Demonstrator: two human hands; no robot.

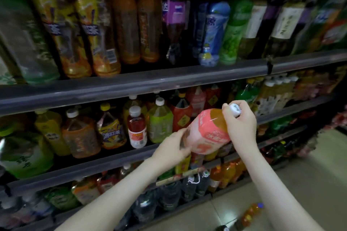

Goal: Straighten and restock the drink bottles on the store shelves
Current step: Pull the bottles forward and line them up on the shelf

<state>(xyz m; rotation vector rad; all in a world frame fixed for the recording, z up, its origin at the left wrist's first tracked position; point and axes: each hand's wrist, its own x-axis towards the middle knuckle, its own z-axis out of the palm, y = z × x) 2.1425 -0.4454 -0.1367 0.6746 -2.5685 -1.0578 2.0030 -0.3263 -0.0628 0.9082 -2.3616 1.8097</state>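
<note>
Pink-labelled bottle (208,133) (amber drink inside), white cap (235,108); grey shelf rail (169,78).

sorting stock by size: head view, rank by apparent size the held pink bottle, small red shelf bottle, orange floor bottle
pink bottle, nearest the camera
small red bottle
orange bottle, slightly smaller, farther away

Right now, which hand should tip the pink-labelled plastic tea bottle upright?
Probably right: the right hand grips the pink-labelled bottle at its white cap; the left hand merely supports its base.

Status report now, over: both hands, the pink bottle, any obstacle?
Left hand holds pink bottle at its base. Right hand grips its cap. Bottle tilted, in front of middle shelf. Orange bottle lies on floor.
</note>
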